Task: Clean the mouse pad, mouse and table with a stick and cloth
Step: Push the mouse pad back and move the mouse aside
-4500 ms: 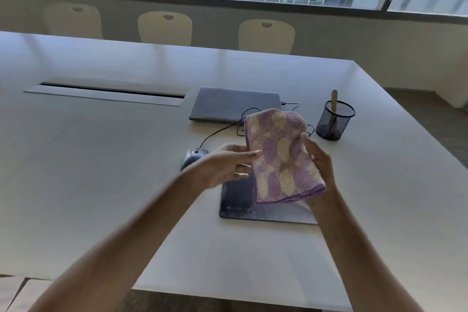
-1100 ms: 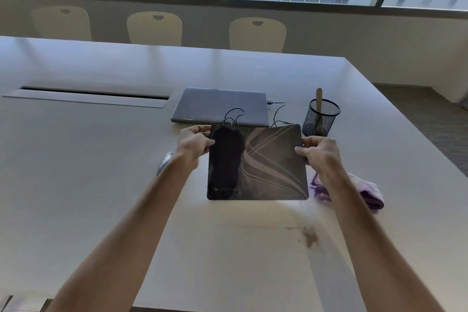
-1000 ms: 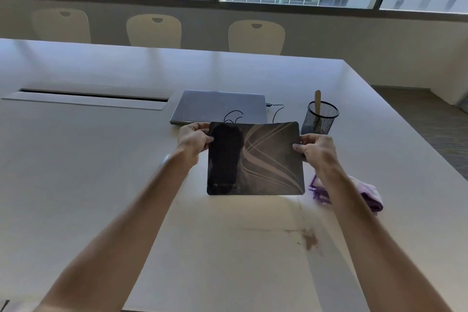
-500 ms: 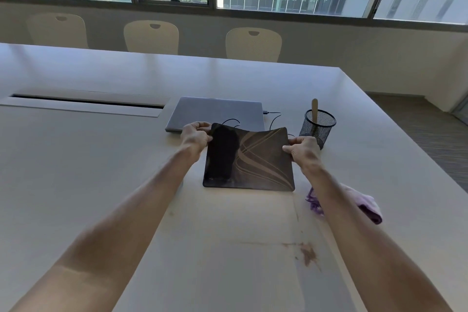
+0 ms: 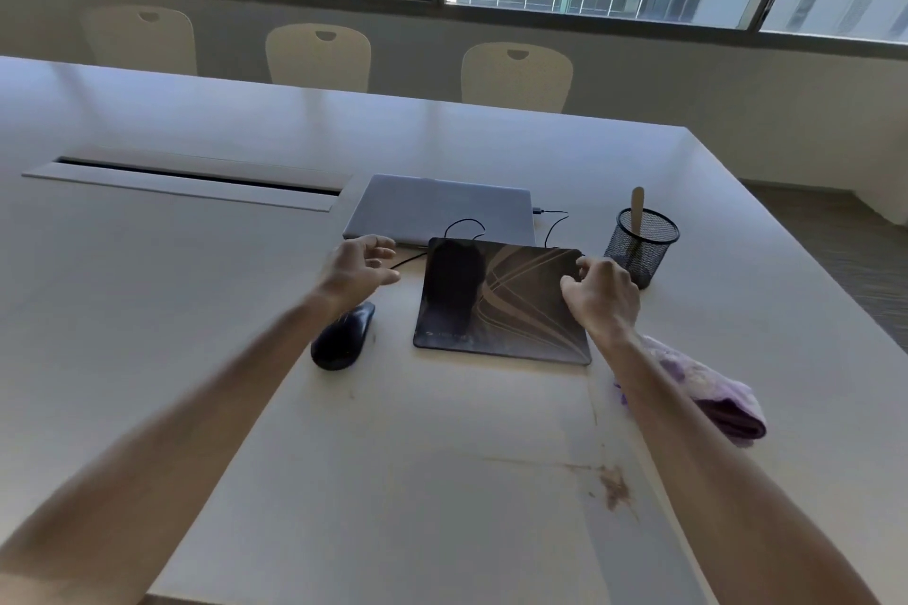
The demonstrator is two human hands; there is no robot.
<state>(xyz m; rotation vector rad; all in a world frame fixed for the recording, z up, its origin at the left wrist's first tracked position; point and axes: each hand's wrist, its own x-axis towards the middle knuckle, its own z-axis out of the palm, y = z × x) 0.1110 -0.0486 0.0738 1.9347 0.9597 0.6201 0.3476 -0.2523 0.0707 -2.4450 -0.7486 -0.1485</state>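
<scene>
The dark mouse pad [image 5: 501, 305] with pale curved lines lies flat on the white table [image 5: 196, 310], in front of the laptop. My left hand [image 5: 356, 268] hovers just left of the pad, fingers spread, holding nothing. My right hand [image 5: 599, 292] sits over the pad's right edge with loosely curled fingers and grips nothing. A black wired mouse [image 5: 343, 337] lies left of the pad, partly under my left wrist. The purple cloth [image 5: 712, 395] is bunched on the table behind my right forearm. A wooden stick [image 5: 637, 206] stands in the mesh cup [image 5: 641, 246].
A closed grey laptop [image 5: 437, 209] with a cable lies behind the pad. A brown stain [image 5: 614, 486] marks the table near me. A cable slot [image 5: 196, 179] runs across the left. Three chairs [image 5: 319, 57] stand at the far side.
The pad, held up in both hands a second ago, now lies on the table. Both hands have let go of it; my left hand has drawn away to the left, uncovering the mouse.
</scene>
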